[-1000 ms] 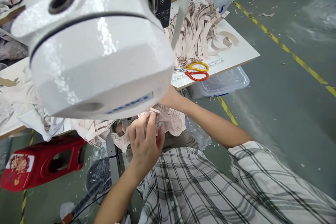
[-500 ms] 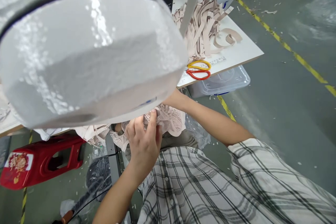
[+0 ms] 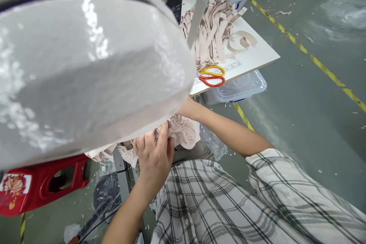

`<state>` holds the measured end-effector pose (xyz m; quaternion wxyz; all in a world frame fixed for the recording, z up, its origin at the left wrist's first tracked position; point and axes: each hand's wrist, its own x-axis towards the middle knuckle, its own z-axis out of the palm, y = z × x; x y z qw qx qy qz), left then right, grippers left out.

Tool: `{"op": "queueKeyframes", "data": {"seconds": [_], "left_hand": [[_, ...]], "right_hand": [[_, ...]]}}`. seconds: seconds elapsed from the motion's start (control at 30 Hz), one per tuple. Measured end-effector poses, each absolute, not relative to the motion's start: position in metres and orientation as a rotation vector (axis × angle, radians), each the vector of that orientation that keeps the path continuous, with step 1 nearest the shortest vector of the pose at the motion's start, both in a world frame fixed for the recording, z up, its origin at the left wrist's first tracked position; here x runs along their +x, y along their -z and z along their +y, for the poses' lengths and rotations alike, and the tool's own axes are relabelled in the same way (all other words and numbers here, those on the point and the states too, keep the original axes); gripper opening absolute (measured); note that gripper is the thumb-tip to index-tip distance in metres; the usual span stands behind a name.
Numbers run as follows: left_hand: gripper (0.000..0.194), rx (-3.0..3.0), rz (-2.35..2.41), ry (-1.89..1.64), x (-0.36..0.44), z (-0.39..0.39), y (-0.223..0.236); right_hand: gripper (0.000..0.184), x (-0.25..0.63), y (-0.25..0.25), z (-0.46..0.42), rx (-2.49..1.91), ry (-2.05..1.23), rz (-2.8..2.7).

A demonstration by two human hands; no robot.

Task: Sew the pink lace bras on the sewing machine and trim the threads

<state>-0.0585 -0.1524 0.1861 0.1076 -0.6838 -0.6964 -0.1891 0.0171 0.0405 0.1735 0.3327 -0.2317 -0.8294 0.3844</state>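
Note:
A large, glossy white sewing machine head fills the upper left and covers much of the work below it. Just under its lower edge, my left hand has its fingers bent over a piece of pale pink lace fabric, the thumb against its near side. My right forearm reaches in from the right. The right hand itself is hidden behind the machine head, beside the same lace. More lace hangs out to the left of my left hand.
Scissors with yellow and red handles lie on the white table, near a heap of beige fabric strips. A clear plastic box sits below the table edge. At lower left is a red stool.
The view has shifted slightly, so the machine head looks larger and lower and the table sits further left. Both arms keep nearly the same pose, the left hand still on the lace.

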Motion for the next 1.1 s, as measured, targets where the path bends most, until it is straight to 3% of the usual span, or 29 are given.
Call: {"op": "queueKeyframes", "data": {"seconds": [0.77,1.1], "left_hand": [[0.05,-2.05,-2.036,0.584,-0.06,-0.15,-0.185],[0.046,-1.977,-2.0,0.85,-0.069,-0.156,-0.179]], "right_hand": [[0.007,0.013,-0.16,0.049,-0.465,-0.979,-2.121],[0.011,0.015,-0.159,0.048,-0.482,-0.959,-2.113]]}}
